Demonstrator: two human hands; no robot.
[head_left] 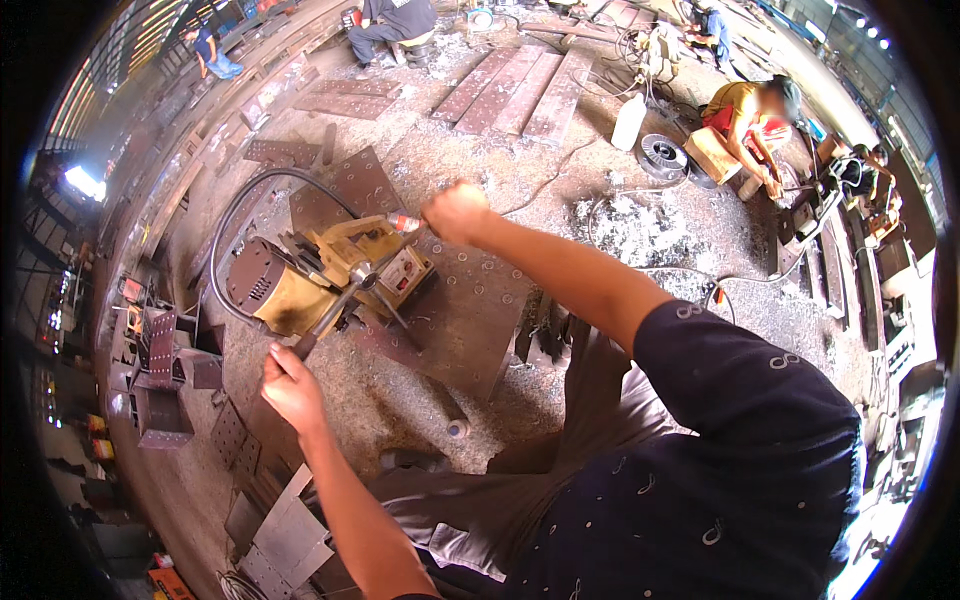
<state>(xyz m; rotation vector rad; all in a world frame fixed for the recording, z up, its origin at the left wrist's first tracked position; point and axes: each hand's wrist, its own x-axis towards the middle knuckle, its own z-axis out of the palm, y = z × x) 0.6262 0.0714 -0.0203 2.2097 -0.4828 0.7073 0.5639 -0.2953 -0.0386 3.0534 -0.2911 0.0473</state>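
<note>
A yellow magnetic drill [315, 290] lies across a brown steel plate [470, 330] marked with several drawn circles and holes. My left hand [293, 388] is wrapped round the dark grip of the drill's feed lever [325, 325]. Further off and to the right, my right hand [457, 212] is closed beside a small red-and-white piece [404, 222] at the drill's far side. What its fingers hold is hidden. A thick grey cable conduit [225, 215] loops round the drill's motor end.
Flat steel plates [515, 90] lie ahead on the floor. A white bottle [628, 122] and a wire spool [661, 157] stand near a crouching co-worker [745, 120]. Metal shavings [640, 235] cover the floor at right. Drilled steel brackets [160, 375] are stacked at left.
</note>
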